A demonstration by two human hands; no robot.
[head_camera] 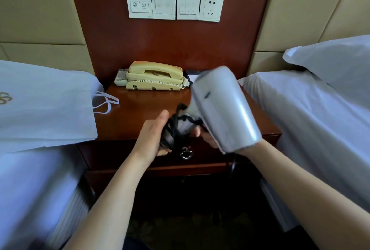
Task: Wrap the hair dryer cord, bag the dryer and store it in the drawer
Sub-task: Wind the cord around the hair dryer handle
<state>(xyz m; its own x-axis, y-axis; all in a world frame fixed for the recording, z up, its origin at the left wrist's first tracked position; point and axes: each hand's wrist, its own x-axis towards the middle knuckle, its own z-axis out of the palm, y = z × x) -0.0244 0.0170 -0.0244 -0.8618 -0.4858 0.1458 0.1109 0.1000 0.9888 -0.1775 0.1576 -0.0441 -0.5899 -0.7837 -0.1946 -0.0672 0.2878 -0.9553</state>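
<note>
The left hand (151,135) cups the handle end of the hair dryer (224,107), fingers curled under the black cord (174,127) wound there and thumb lifted clear. The right hand (210,139) is mostly hidden behind the silver body; the fingertip and palm that show suggest it grips the dryer where handle meets barrel. The dryer is in the air above the front edge of the nightstand (140,113), nozzle towards the camera. One loose strand hangs down below the right wrist.

Winding looks well along but unfinished. To do it well, the left hand should pin the coils so they cannot slip off, lay each turn snug beside the last, and tuck the plug end under a loop.

The white bag (46,105) lies on the bed at left, mouth and handles facing the nightstand. The drawer (210,154) beneath is closed, its ring pull (186,154) just below the hands.
</note>
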